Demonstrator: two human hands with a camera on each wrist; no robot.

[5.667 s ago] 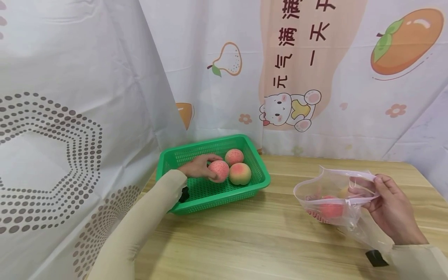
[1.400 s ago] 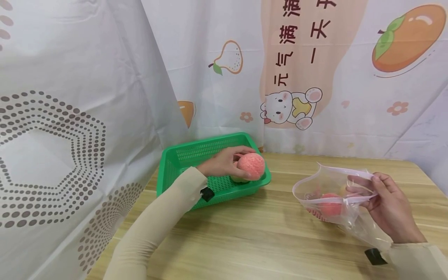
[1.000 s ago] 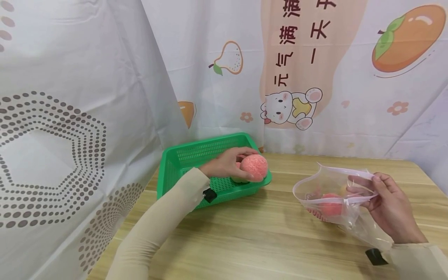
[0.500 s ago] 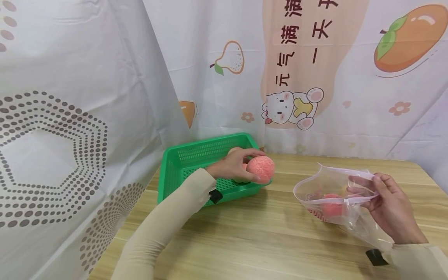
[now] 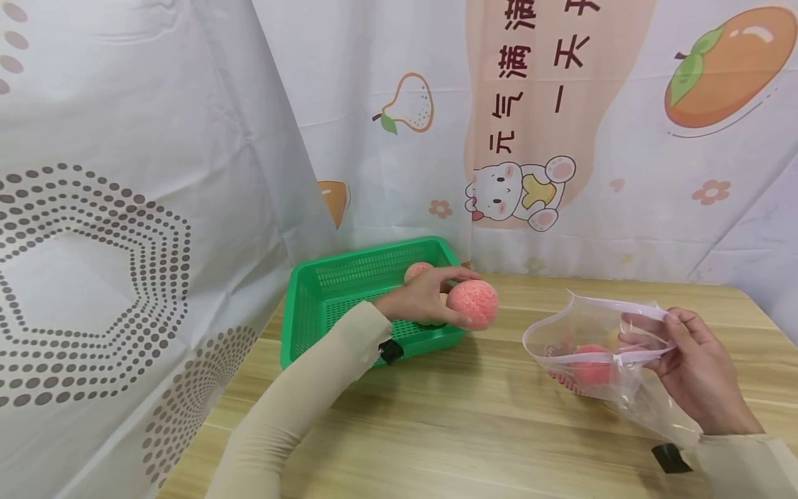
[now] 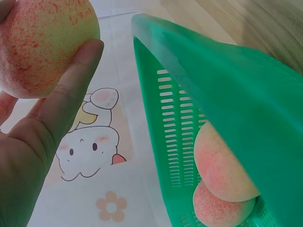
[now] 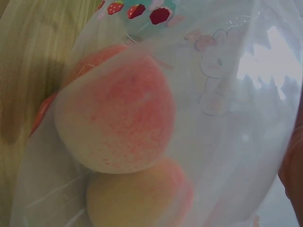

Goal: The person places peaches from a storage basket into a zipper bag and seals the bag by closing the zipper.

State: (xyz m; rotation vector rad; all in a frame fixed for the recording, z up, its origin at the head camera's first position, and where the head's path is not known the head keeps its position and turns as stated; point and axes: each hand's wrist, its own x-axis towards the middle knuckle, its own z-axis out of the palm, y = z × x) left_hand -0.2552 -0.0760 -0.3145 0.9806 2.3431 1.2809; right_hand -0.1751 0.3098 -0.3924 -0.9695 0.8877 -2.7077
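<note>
My left hand (image 5: 430, 296) grips a pink speckled peach (image 5: 473, 304) between thumb and fingers, just past the right end of the green basket (image 5: 305, 305). From the left wrist the held peach (image 6: 45, 45) shows a yellow-green side. Two other peaches (image 6: 220, 165) lie inside the basket; in the head view my hand partly covers them. On the right, my right hand (image 5: 701, 367) holds the edge of a clear zip bag (image 5: 561, 333), its mouth spread apart. Inside the bag the right wrist view shows a red-and-cream peach (image 7: 118, 113) and a yellower peach (image 7: 139, 196).
The wooden table (image 5: 436, 430) runs under basket and bag. Behind it hangs a printed curtain (image 5: 386, 180) close to the basket's back, and a dotted white curtain (image 5: 125, 291) borders the left side. Black wrist mounts (image 5: 670, 459) sit at both sleeves.
My left hand has lifted the peach from the basket and carried it rightward beyond the rim, uncovering one peach behind. My right hand and the bag have hardly moved.
</note>
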